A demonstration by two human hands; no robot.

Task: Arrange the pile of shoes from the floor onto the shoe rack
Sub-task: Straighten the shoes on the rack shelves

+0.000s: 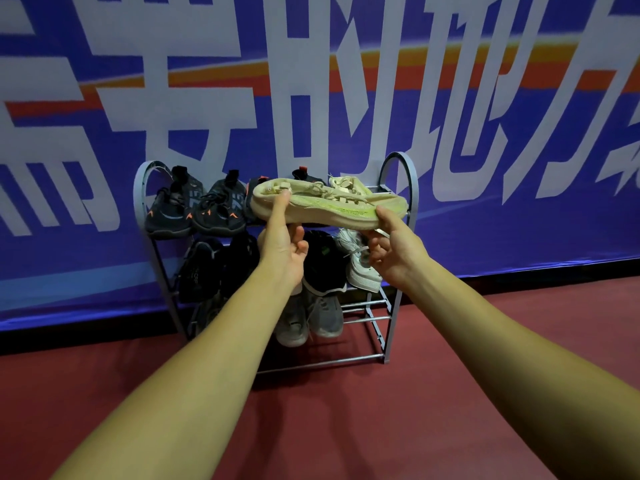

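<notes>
A beige sneaker (325, 206) with a yellow-green side stripe is held sideways in front of the top shelf of the grey metal shoe rack (398, 188). My left hand (285, 242) grips its heel end, thumb up on the collar. My right hand (394, 251) grips the toe end from below, thumb on the sole edge. A second beige sneaker (346, 184) shows partly behind it on the top shelf. Dark sneakers with orange marks (194, 209) fill the shelf's left side.
Black shoes (204, 268) and a white sneaker (360, 265) sit on the middle shelf, grey sneakers (311, 317) on the lower one. The rack stands against a blue banner wall (485, 133) on a red floor (346, 410). The lower shelf's right bars (367, 320) are bare.
</notes>
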